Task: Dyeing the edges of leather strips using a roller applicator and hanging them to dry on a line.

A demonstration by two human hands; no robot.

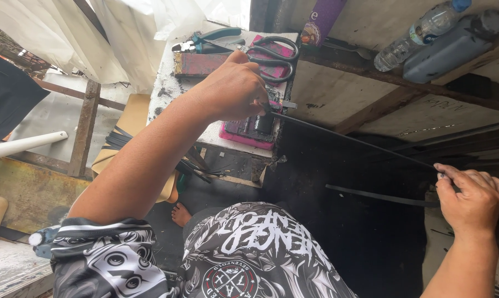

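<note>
From where I watch, everything hinges on the thin black strip (354, 140) stretched between my two hands. Its long axis runs diagonally, from the centre of the frame down to the lower right. My left hand (233, 88) sits at the upper end, in the middle of the frame, fingers curled closed around the strip just where it meets the pink block (244, 135) at the edge of the white worktop (161, 83). My right hand (470, 196) is at the lower right, fingers pinched shut on the other end, thumb on top. So the strip is held taut in the air over the dark gap below, neither end free.

The black-handled scissors (271, 55) lie on the worktop just above my left hand, touching or nearly touching its knuckles, so that hand is by far the nearer to them; the right is well apart. Green-handled pliers (211, 40) lie further up, at the top centre. A second dark strip (382, 197) lies loose below the taut one, left of my right hand.
</note>
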